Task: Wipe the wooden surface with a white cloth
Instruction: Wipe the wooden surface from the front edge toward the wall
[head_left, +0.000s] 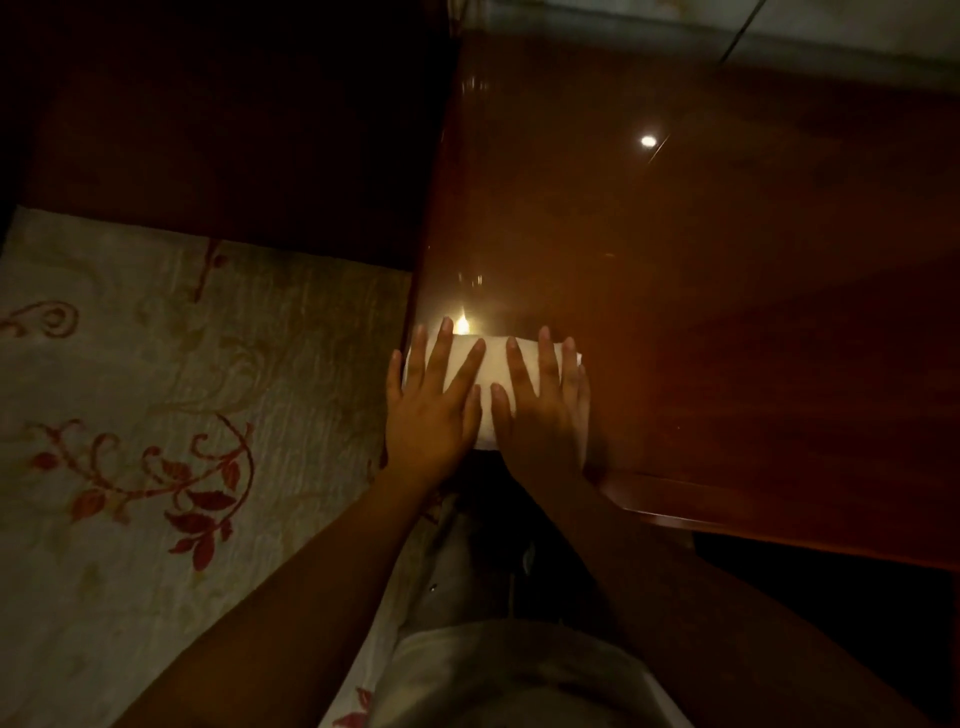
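Observation:
A folded white cloth (492, 375) lies flat on the glossy wooden surface (701, 291), close to its near left corner. My left hand (435, 402) rests palm down on the cloth's left half, fingers spread, with the little finger at the wood's left edge. Beside it, my right hand (545, 408) presses palm down on the right half, fingers also spread. Both thumbs nearly meet over the cloth's middle. Most of the cloth is hidden under the hands.
A cream bedspread with red leaf embroidery (171, 415) lies left of the wood. A dark wooden panel (234, 130) stands behind it. Lamp glare (648, 140) reflects on the polish. A pale floor or wall strip (779, 26) runs along the far edge.

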